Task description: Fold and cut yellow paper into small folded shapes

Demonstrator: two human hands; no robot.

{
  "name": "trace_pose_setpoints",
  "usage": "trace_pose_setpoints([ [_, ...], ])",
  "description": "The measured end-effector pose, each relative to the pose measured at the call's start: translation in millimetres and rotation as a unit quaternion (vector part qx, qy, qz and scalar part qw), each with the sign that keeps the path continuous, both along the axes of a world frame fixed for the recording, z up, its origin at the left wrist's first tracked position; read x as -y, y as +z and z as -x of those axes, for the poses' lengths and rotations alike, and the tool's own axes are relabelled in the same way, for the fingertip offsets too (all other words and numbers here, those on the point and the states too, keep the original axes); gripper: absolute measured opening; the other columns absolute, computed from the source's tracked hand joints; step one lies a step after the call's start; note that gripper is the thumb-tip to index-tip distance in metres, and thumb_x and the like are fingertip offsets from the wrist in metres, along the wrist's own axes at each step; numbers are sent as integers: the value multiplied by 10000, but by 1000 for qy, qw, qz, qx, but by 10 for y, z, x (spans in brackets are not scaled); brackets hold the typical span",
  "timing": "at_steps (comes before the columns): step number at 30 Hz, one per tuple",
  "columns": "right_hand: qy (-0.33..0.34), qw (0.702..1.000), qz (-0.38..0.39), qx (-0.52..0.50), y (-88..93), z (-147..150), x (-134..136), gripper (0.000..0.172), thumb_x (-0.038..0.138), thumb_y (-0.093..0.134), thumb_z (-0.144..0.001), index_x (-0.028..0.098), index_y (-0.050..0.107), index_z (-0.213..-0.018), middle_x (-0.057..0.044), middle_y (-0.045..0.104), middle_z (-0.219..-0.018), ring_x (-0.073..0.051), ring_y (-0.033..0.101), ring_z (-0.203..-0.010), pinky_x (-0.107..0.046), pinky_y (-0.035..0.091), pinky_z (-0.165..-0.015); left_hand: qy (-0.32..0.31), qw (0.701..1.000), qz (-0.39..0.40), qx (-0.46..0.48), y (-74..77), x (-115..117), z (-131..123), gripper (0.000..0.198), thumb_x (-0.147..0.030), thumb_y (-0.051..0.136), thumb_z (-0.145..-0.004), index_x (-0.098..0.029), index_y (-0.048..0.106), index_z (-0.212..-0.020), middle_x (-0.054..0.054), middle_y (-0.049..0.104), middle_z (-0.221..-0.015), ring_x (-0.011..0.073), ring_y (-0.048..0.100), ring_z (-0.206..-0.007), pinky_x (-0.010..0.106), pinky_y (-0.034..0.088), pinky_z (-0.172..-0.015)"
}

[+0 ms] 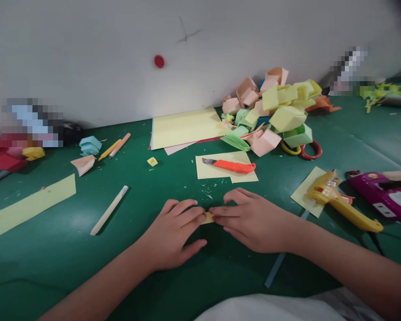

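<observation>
On the green table right in front of me lies a small piece of pale yellow paper (207,218), mostly covered by my fingertips. My left hand (177,232) rests its fingertips on the paper's left end, fingers stretched and thumb held apart. From the other side, my right hand (250,220) presses its outstretched fingers on the right end, palm down. Just beyond the hands, an orange utility knife (234,166) with its blade out lies on a yellow paper sheet (203,170). A rolled paper stick (109,210) lies left of my left hand.
Folded paper pieces (287,118) are heaped at the back right beside stacked paper sheets (183,129). A yellow glue gun (347,200) and a purple tool (381,194) lie right. A blue strip (274,269) passes under my right forearm. Left lies a long yellow strip (33,206).
</observation>
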State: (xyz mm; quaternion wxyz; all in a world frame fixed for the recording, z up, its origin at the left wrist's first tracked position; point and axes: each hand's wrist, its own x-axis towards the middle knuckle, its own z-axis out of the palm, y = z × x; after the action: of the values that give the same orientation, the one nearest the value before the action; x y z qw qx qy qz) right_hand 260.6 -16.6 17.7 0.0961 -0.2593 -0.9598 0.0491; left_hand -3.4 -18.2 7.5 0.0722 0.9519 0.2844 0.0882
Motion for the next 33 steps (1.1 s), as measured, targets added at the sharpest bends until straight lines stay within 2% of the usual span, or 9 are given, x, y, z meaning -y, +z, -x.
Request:
trace_pose_setpoints([
  [3, -15, 999, -8, -36, -63, 38, -61, 237, 273, 531, -1010, 207, 712, -1149, -56, 737, -1093, -250, 521, -1019, -420, 449, -890, 6, 999, 31, 42, -47, -48, 27, 401, -474, 576, -977, -212, 589, -1280, 62, 666, -1267, 266, 560, -1204, 415, 376, -969],
  [5, -18, 998, -23, -49, -106, 56, -98, 246, 278, 501, -1031, 211, 702, -1157, -51, 739, -1049, -241, 531, -1003, -411, 442, -889, 12, 997, 45, 56, -73, -67, 33, 418, -458, 578, -984, -208, 555, -1317, 71, 662, -1266, 250, 576, -1167, 401, 388, -968],
  [8, -29, 996, -27, -76, -159, 56, -132, 267, 244, 476, -1038, 214, 667, -1222, -57, 730, -1111, -229, 542, -1003, -386, 445, -873, 44, 996, 54, 61, -106, -80, 32, 368, -333, 531, -1013, -206, 512, -1359, 75, 672, -1225, 232, 600, -1098, 390, 412, -937],
  [12, -47, 991, -33, -123, -215, 53, -139, 291, 195, 501, -1014, 210, 628, -1275, -62, 696, -1222, -232, 539, -1056, -388, 452, -918, 75, 992, 58, 82, -132, -90, 33, 359, -224, 504, -998, -221, 508, -1357, 35, 706, -1031, 203, 626, -940, 353, 446, -835],
  [15, -56, 988, -36, -139, -247, 88, -122, 275, 150, 512, -996, 202, 638, -1235, -61, 678, -1243, -227, 527, -1075, -382, 452, -956, 92, 990, 32, 99, -135, -95, 33, 335, -171, 479, -987, -228, 548, -1309, 18, 705, -934, 187, 620, -851, 329, 453, -769],
  [18, -51, 989, -47, -130, -268, 130, -102, 228, 159, 516, -993, 218, 679, -1140, -64, 660, -1259, -235, 508, -1103, -395, 445, -993, 106, 990, -3, 96, -132, -99, 30, 249, -171, 477, -983, -215, 629, -1175, 26, 704, -895, 187, 615, -815, 329, 460, -733],
  [21, -59, 992, -50, -102, -278, 148, -89, 244, 188, 539, -983, 256, 701, -1152, -70, 628, -1308, -271, 479, -1136, -441, 454, -989, 111, 990, -24, 87, -135, -107, 28, 226, -203, 481, -994, -214, 686, -1090, 43, 718, -946, 198, 626, -878, 352, 483, -782],
  [25, -75, 994, -29, -77, -267, 146, -79, 318, 230, 561, -975, 289, 678, -1265, -89, 569, -1394, -310, 450, -1183, -506, 451, -995, 133, 986, -34, 91, -148, -119, 35, 258, -233, 519, -988, -248, 735, -1128, 61, 708, -1134, 223, 620, -1035, 413, 498, -919],
  [33, -57, 993, 15, -98, -259, 145, -54, 261, 299, 586, -978, 243, 686, -1213, -87, 561, -1417, -303, 428, -1245, -514, 402, -1062, 143, 986, -17, 87, -135, -109, 55, 275, -241, 521, -981, -255, 769, -1097, 61, 688, -1229, 254, 582, -1114, 467, 497, -948],
])
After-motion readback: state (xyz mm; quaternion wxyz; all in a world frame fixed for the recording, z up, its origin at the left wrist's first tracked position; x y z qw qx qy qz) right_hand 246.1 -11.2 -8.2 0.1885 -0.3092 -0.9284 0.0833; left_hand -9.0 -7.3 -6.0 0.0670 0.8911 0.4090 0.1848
